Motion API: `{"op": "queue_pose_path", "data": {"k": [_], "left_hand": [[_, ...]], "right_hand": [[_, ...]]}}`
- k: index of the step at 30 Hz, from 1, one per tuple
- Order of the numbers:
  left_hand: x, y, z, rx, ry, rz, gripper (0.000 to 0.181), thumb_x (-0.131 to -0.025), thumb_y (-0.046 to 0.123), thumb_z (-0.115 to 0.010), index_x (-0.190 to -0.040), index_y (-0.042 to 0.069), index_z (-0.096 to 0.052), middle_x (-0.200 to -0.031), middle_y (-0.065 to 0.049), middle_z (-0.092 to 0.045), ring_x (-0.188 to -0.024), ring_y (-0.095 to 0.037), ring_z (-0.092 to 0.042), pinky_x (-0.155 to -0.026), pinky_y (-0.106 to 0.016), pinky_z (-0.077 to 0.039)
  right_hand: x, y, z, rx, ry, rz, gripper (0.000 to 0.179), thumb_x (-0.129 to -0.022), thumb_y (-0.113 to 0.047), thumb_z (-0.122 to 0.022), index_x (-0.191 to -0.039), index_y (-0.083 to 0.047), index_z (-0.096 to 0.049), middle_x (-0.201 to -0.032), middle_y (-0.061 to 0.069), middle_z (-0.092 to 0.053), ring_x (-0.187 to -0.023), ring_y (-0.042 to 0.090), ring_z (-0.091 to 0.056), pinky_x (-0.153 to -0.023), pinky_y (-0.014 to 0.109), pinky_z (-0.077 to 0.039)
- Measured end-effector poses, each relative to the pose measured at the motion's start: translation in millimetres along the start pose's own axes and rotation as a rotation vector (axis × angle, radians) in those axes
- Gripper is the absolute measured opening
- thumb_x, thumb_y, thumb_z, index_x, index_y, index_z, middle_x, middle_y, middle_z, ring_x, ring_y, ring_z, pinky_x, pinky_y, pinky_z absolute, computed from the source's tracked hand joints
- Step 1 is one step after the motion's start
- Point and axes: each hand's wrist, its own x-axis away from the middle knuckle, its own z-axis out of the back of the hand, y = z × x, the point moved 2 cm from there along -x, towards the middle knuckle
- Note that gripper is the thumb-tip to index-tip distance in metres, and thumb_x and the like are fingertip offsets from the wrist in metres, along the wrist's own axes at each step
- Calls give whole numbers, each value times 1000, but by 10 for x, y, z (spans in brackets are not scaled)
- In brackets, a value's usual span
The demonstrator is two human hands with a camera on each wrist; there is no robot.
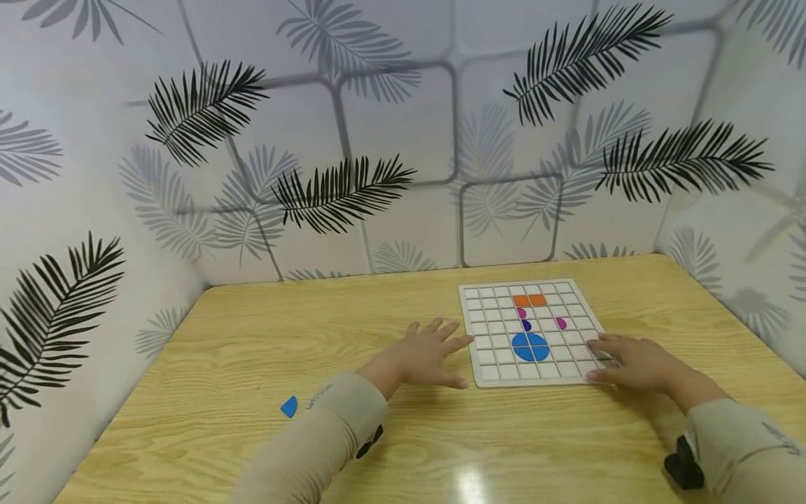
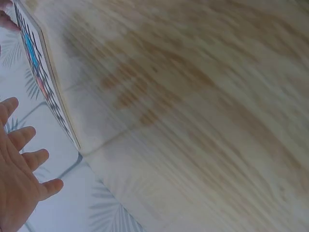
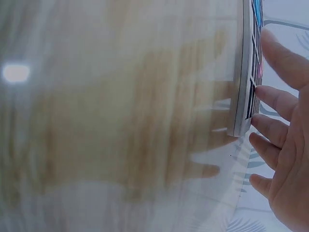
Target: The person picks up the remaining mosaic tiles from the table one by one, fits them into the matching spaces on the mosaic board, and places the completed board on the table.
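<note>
A white grid board lies flat on the wooden table, holding flat coloured pieces. Four-part blue circle pieces sit near its front, two orange squares near the back. Between them are a pink half-round and a dark blue half-round; another pink half-round sits to the right. My left hand is spread with fingers apart, its fingertips at the board's left edge. At the right edge, my right hand has its extended fingers over the board's margin. Neither hand holds anything.
A loose blue quarter-round piece lies on the table at the left, beside the left sleeve. Leaf-patterned walls stand behind the table and along both sides.
</note>
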Motion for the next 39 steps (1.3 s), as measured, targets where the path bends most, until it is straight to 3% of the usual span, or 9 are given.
{"op": "queue_pose_path", "data": {"k": [17, 28, 39], "left_hand": [[-435, 222, -176, -58, -81, 38, 66, -80, 61, -37, -137, 31, -21, -141, 4, -17, -128, -13, -15, -99, -46, -13], [-472, 291, -176, -31, -107, 72, 58, -84, 55, -36, -136, 32, -21, -141, 8, -16, -128, -11, -13, -100, -42, -12], [-469, 249, -230, -59, -113, 66, 60, -83, 58, -32, -137, 34, -18, -141, 10, -14, -128, -10, -12, -100, -42, -15]], "right_hand": [[-10, -25, 32, -76, -50, -35, 74, -71, -54, -58, -120, 0, -48, -119, 26, -44, -105, 45, -41, -81, 54, -32], [-24, -48, 45, -90, -80, -36, 73, -72, -53, -58, -120, 0, -48, -119, 26, -45, -104, 46, -41, -81, 55, -32], [-13, -89, 48, -80, -73, -43, 72, -71, -53, -58, -120, 0, -49, -118, 26, -45, -102, 46, -43, -80, 54, -33]]}}
